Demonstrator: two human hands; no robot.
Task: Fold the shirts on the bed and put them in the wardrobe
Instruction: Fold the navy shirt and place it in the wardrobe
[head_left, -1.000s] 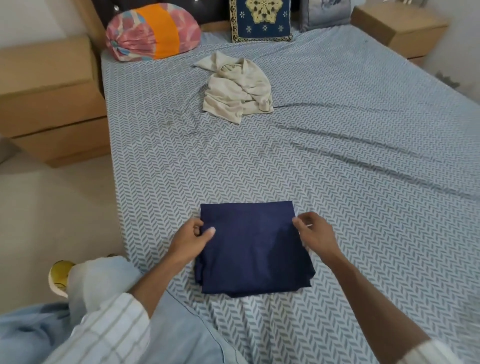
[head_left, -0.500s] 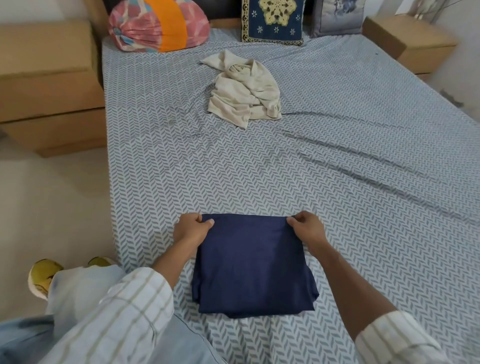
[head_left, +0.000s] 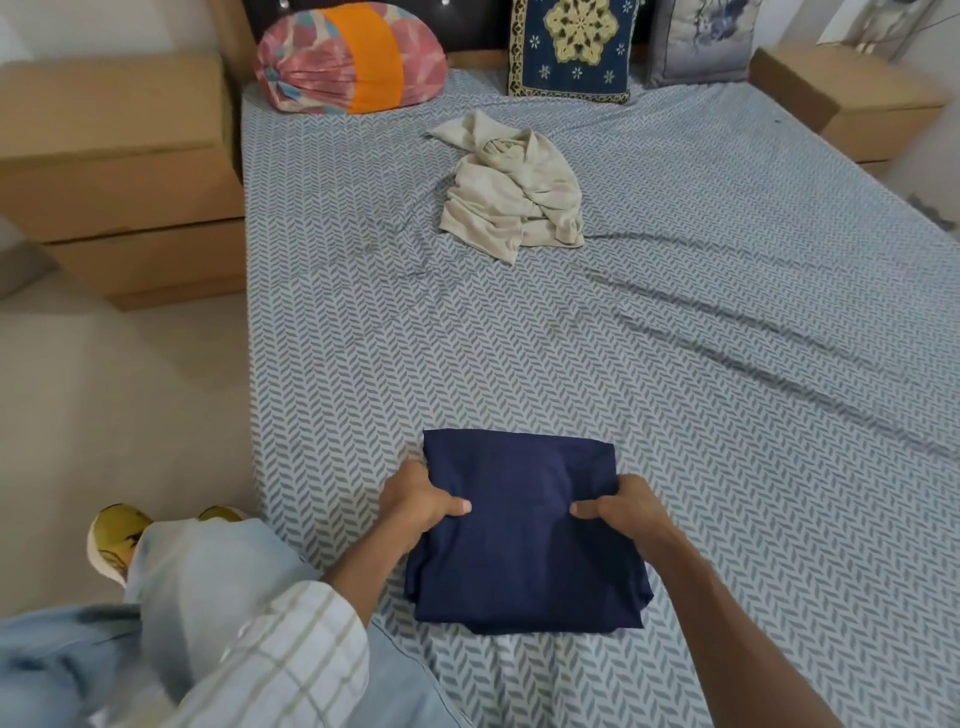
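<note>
Left hand (head_left: 415, 506) and right hand (head_left: 631, 512) each grip a side edge of the folded navy-blue cotton shirt (head_left: 524, 540), thumbs on top, fingers tucked beneath. That shirt sits as a neat square on the near end of the herringbone-patterned grey bed (head_left: 727, 364). Folding looks finished; this reads as the pick-up for the wardrobe, which isn't in view. The lift needs level, even support so the layers don't slip open. Farther up the bed from the navy shirt, a crumpled beige shirt (head_left: 511, 192) waits unfolded.
</note>
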